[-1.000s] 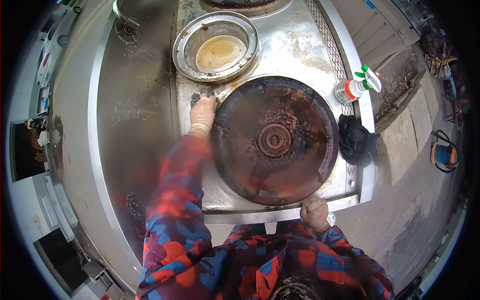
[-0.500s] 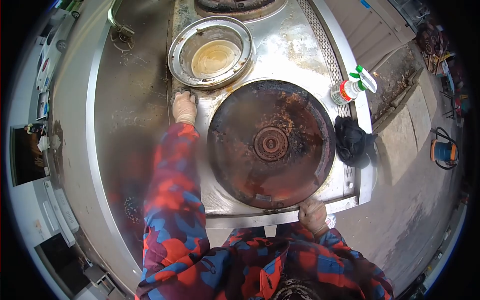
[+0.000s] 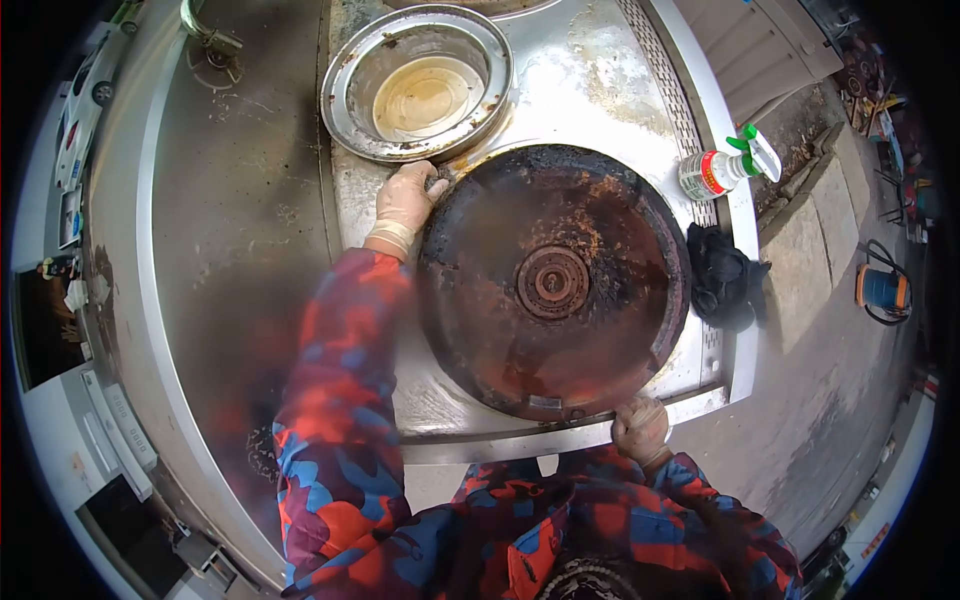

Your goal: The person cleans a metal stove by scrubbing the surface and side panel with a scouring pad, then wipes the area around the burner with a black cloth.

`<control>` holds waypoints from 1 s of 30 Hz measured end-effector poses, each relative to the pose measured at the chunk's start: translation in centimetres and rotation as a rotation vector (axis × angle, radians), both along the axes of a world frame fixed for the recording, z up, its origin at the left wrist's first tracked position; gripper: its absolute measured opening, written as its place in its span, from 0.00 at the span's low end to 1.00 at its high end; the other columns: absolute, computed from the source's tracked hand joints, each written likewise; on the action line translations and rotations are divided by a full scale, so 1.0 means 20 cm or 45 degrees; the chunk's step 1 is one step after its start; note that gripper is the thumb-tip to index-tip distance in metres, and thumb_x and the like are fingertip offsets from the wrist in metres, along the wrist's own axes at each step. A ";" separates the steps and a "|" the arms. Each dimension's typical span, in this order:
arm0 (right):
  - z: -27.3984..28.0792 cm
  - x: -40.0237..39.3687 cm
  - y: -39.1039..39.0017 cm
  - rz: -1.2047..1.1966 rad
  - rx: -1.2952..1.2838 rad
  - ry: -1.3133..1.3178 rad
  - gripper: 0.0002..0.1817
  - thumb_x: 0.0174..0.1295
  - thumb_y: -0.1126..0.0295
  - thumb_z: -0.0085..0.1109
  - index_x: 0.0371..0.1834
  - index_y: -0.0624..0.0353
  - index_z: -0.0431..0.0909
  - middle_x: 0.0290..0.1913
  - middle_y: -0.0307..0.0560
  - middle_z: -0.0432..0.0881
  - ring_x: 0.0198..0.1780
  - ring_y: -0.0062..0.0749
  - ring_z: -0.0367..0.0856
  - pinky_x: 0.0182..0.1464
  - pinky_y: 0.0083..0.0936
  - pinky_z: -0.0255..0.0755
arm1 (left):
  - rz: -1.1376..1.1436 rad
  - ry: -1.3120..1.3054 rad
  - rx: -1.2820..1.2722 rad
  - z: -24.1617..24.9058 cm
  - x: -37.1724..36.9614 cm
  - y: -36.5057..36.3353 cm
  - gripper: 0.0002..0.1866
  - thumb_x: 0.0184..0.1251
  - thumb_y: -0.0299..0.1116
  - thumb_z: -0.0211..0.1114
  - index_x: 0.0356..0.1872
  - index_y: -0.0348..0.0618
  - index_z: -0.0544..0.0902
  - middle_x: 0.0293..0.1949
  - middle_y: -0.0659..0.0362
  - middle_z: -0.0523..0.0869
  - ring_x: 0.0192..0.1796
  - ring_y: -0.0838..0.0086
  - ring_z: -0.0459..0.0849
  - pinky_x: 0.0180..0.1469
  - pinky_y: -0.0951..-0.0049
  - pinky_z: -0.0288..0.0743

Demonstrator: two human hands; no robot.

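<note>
My gloved left hand (image 3: 403, 207) is closed round a small dark scouring pad (image 3: 437, 184), partly hidden by the fingers. It presses on the steel stovetop, between a round metal basin (image 3: 340, 95) with cloudy brownish liquid in it and a large rusty, blackened burner bowl (image 3: 480, 320). My right hand (image 3: 641, 430), also gloved, is curled over the stove's front edge (image 3: 530, 442), close to the near rim of the burner bowl. Its fingertips are partly hidden.
A spray bottle (image 3: 712, 174) with a green and white trigger lies at the right rim, beside a slotted drain strip (image 3: 655, 70). Below it is a bundled black cloth (image 3: 718, 275). A tap (image 3: 210, 38) stands at the upper left. Stone slabs (image 3: 800, 240) lie to the right.
My left hand has moved right along the stovetop with the scouring pad, from the left edge to between basin and burner bowl. The right hand stays on the front edge; the view has shifted slightly.
</note>
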State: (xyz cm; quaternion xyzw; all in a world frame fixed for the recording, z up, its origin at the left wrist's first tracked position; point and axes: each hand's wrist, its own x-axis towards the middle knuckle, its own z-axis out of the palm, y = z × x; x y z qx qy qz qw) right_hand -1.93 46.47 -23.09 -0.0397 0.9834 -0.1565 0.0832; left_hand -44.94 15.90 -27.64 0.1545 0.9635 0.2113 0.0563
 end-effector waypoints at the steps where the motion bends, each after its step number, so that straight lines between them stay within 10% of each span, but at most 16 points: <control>1: 0.00 -0.01 0.00 0.004 0.008 -0.002 0.08 0.44 0.70 0.60 0.30 0.54 0.80 0.32 0.46 0.78 0.35 0.44 0.78 0.38 0.42 0.71 | 0.070 -0.016 -0.172 0.02 0.00 0.03 0.18 0.61 0.47 0.68 0.45 0.48 0.83 0.44 0.48 0.86 0.46 0.52 0.84 0.50 0.56 0.78; 9: -0.01 0.00 0.00 -0.032 -0.062 0.071 0.10 0.42 0.71 0.59 0.31 0.54 0.81 0.33 0.46 0.79 0.37 0.45 0.79 0.39 0.43 0.72 | 0.713 -0.136 -0.436 0.09 -0.12 -0.21 0.17 0.63 0.46 0.65 0.45 0.46 0.83 0.46 0.48 0.86 0.49 0.52 0.85 0.50 0.54 0.78; 13: 0.03 -0.03 -0.01 -0.028 -0.119 0.031 0.10 0.42 0.71 0.59 0.31 0.54 0.81 0.34 0.46 0.80 0.37 0.45 0.79 0.39 0.42 0.72 | 0.350 -0.099 0.033 0.00 0.01 0.07 0.19 0.58 0.50 0.69 0.39 0.46 0.87 0.43 0.48 0.88 0.47 0.53 0.85 0.50 0.56 0.78; 25: 0.00 0.01 0.03 -0.058 -0.157 -0.009 0.10 0.42 0.70 0.61 0.32 0.54 0.81 0.33 0.46 0.79 0.39 0.45 0.79 0.41 0.42 0.72 | 0.948 -0.279 -0.453 0.08 -0.15 -0.25 0.24 0.55 0.55 0.69 0.44 0.48 0.88 0.46 0.48 0.87 0.51 0.55 0.86 0.53 0.58 0.79; 30: 0.01 -0.01 0.03 -0.074 -0.145 -0.085 0.11 0.42 0.69 0.61 0.32 0.55 0.81 0.33 0.47 0.79 0.39 0.45 0.79 0.41 0.41 0.73 | 0.695 -0.233 -0.202 -0.03 -0.10 -0.08 0.20 0.55 0.51 0.71 0.42 0.47 0.88 0.44 0.49 0.88 0.51 0.56 0.85 0.54 0.59 0.77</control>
